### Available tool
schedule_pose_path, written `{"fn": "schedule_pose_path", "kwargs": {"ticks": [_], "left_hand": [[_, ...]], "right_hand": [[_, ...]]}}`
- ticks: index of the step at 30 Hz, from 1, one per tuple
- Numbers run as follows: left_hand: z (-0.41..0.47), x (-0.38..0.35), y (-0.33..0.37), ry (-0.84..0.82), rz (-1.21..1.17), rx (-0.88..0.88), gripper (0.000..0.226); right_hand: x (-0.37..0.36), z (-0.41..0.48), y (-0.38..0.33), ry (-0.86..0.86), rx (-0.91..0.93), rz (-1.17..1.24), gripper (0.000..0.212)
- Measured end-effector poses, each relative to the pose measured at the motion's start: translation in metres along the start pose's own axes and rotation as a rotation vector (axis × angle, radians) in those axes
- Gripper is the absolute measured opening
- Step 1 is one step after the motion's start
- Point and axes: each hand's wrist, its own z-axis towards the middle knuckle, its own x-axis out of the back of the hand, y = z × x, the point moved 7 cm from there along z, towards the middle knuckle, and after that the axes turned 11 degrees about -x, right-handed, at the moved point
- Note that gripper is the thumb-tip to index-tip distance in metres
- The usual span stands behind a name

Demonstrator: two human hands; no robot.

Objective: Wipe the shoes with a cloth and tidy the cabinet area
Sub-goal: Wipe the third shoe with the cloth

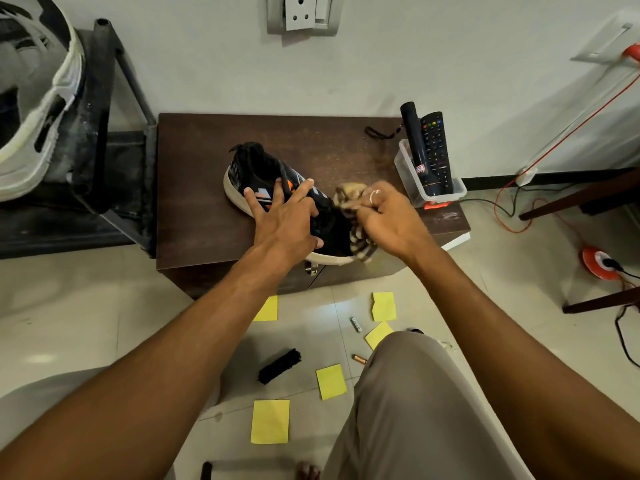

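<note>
A black sneaker (258,171) with orange marks and a white sole lies on top of the dark brown cabinet (194,202). My left hand (284,216) rests over the shoe's middle with fingers spread, steadying it. My right hand (384,213) grips a bunched striped cloth (349,199) and presses it against the toe end of the shoe. The cloth hangs down past the sole at the cabinet's front edge. The toe is mostly hidden by my hands and the cloth.
A clear plastic tub (408,174) holding a remote and a black torch stands at the cabinet's right. Yellow sticky notes (270,420), a black brush (278,365) and batteries (356,324) lie on the floor. A dark rack (104,133) with a white shoe stands left; cables run right.
</note>
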Motion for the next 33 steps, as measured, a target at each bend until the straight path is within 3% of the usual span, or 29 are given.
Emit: {"fn": "schedule_pose_path", "kwargs": {"ticks": [4, 7, 10, 13, 20, 25, 29, 33], "left_hand": [[0.0, -0.001, 0.003, 0.002, 0.05, 0.004, 0.043], [-0.001, -0.001, 0.004, 0.009, 0.064, 0.004, 0.043], [0.003, -0.002, 0.0, 0.004, 0.031, -0.024, 0.044], [0.004, -0.003, -0.005, -0.035, -0.006, -0.046, 0.047], [0.007, -0.003, -0.003, -0.058, 0.036, -0.027, 0.048], [0.004, -0.002, -0.001, -0.035, 0.05, -0.018, 0.05], [0.003, -0.002, 0.002, -0.037, 0.05, -0.025, 0.047], [0.005, -0.002, 0.004, -0.041, 0.035, -0.047, 0.048]], "right_hand": [[-0.029, 0.003, 0.009, 0.042, 0.095, -0.171, 0.032], [-0.026, 0.002, 0.012, 0.078, 0.084, -0.248, 0.027], [-0.021, 0.002, 0.02, 0.043, 0.046, -0.239, 0.033], [-0.024, 0.004, 0.014, 0.032, 0.121, -0.195, 0.04], [-0.04, 0.033, -0.037, 0.035, 0.268, -0.17, 0.031], [-0.027, 0.034, -0.016, 0.008, 0.092, -0.258, 0.011], [-0.013, 0.016, 0.006, -0.088, -0.038, -0.375, 0.025], [-0.008, -0.004, 0.026, -0.117, -0.123, -0.502, 0.01]]}}
